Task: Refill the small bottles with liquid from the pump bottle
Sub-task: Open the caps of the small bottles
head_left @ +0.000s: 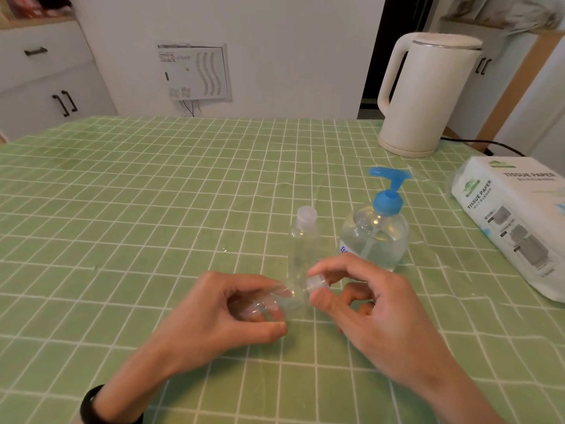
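Note:
A clear pump bottle [377, 237] with a blue pump head stands on the green checked tablecloth, right of centre, partly filled with clear liquid. Just left of it a small clear bottle [303, 240] stands upright with its cap on. A second small clear bottle [287, 298] lies sideways in my left hand [223, 313], which grips its body. My right hand [367, 304] pinches that bottle's cap [316, 284] between thumb and forefinger. I cannot tell whether the held bottle has liquid in it.
A white electric kettle [425, 93] stands at the back right with its black cord [486, 145] trailing right. A pack of tissue paper [516, 215] lies at the right edge. The green checked tablecloth [122, 209] covers the table.

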Available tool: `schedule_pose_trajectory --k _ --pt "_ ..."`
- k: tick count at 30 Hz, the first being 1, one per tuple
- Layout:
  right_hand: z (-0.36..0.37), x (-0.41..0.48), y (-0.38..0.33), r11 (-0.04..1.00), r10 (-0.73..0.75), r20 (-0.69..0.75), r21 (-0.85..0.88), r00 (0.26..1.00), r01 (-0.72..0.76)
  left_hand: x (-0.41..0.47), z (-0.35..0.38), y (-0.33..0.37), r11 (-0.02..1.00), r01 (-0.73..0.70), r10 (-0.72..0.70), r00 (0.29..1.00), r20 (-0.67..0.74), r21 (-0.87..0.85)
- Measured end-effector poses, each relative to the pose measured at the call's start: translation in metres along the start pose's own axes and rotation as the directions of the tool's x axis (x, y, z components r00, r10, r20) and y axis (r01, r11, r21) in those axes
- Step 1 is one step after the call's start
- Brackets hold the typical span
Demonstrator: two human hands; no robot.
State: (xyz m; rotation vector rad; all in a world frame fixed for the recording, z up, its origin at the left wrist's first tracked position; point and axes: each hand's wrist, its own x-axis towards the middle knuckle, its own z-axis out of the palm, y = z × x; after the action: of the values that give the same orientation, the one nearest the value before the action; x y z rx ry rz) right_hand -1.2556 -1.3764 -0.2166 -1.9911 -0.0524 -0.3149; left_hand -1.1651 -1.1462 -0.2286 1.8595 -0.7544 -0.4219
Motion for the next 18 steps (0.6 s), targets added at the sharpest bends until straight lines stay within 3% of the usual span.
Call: schedule_pose_trajectory --k 6,8,10,12,13,16,18 --pt "-0.009 0.002 -0.001 0.985 -0.172 -0.144 0.007 0.975 0.175 0.001 -0.005 -0.004 0.998 -0.052 0.052 0.999 -0.015 0.022" --pt "-0.02 0.002 -0.004 0.951 -0.281 -0.341 0.026 0.897 0.308 0.001 -0.01 -0.005 0.994 -0.07 0.06 0.99 -0.125 -0.08" --pt "-0.036 0.005 -0.002 0.94 -0.258 -0.601 0.027 0.757 0.341 0.003 -0.02 -0.008 0.982 -0.086 0.033 0.955 -0.294 -0.169" --pt "-0.053 0.008 0.005 0.972 -0.103 -0.768 0.056 0.633 0.227 0.004 -0.032 -0.016 0.987 -0.072 -0.001 0.895 -0.447 -0.147" --pt "-0.06 0.01 0.011 0.992 -0.028 -0.785 0.054 0.618 0.114 0.005 -0.037 -0.023 0.994 -0.047 -0.012 0.864 -0.503 -0.104" --pt "-0.071 0.011 0.038 0.956 0.142 -0.676 -0.095 0.723 -0.276 0.006 -0.047 -0.044 0.997 0.004 -0.05 0.792 -0.608 -0.076" --pt "-0.071 0.013 0.046 0.888 0.193 -0.625 -0.216 0.756 -0.405 0.005 -0.052 -0.055 0.993 0.009 -0.083 0.765 -0.639 -0.118"
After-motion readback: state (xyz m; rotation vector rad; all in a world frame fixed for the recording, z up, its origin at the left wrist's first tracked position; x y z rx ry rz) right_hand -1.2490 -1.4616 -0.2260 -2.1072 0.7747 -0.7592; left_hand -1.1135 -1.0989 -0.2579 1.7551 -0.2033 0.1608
